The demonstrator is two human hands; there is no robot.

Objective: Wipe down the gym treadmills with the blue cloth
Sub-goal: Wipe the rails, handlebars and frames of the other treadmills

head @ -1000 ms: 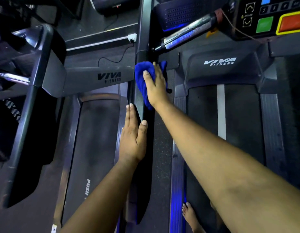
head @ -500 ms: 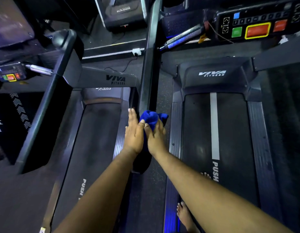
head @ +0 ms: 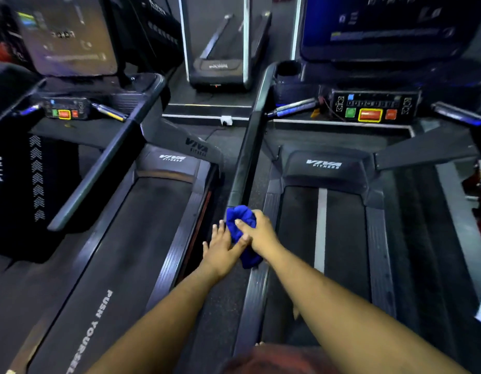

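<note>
Two dark treadmills stand side by side, the left treadmill and the right treadmill. A long black handrail of the right treadmill runs between them toward me. My right hand grips the bunched blue cloth at the handrail's near end. My left hand lies flat beside it with straight fingers, touching the cloth and my right thumb. The rail's near tip is hidden under the cloth.
Each treadmill has a console with green and red buttons, the right console and the left console. Another handrail slants at left. A third treadmill stands further back. A narrow floor strip separates the two belts.
My right hand has dragged the cloth down the handrail from near the upright to its near end. My left hand stayed beside the rail and now touches the cloth. The view tilted up.
</note>
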